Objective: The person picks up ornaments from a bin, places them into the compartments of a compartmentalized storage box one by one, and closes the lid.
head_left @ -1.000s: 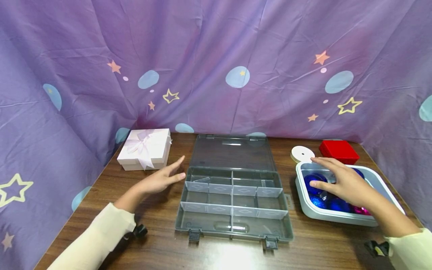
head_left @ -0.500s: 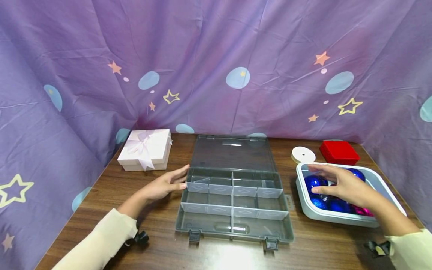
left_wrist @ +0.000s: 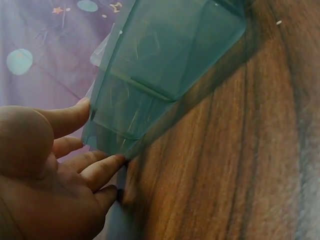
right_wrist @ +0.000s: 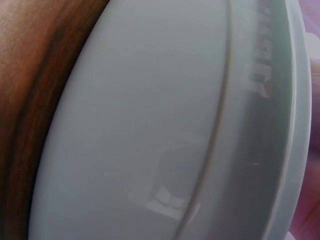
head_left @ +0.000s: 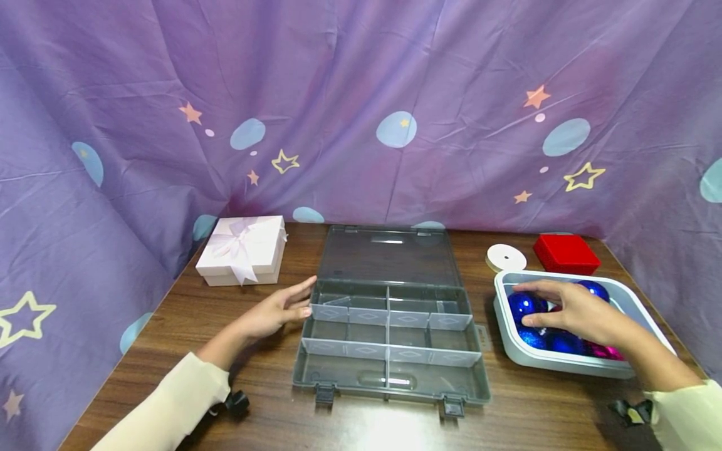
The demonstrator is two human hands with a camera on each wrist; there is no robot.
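Note:
A grey translucent compartment box (head_left: 389, 344) lies with its lid (head_left: 389, 254) folded back behind it. My left hand (head_left: 276, 313) touches its left side near the back corner with nearly straight fingers; in the left wrist view, the thumb (left_wrist: 75, 112) meets the box wall (left_wrist: 150, 60). To the right, a pale plastic tub (head_left: 570, 366) holds shiny Christmas balls, mostly blue with some magenta (head_left: 606, 352). My right hand (head_left: 586, 316) reaches into it, thumb and fingers around a blue Christmas ball (head_left: 524, 304). In the right wrist view, the tub's wall (right_wrist: 135, 110) hides most of that hand.
A white gift box (head_left: 242, 247) with a ribbon bow stands at the back left. Behind the tub are a white ribbon spool (head_left: 506, 257) and a red box (head_left: 566, 254). The front latches (head_left: 325, 393) stick out from the compartment box. A purple curtain (head_left: 338, 125) closes off the back.
My left hand has moved right onto the compartment box's side. The right hand has lowered into the tub, and its thumb and fingers have closed around a blue Christmas ball.

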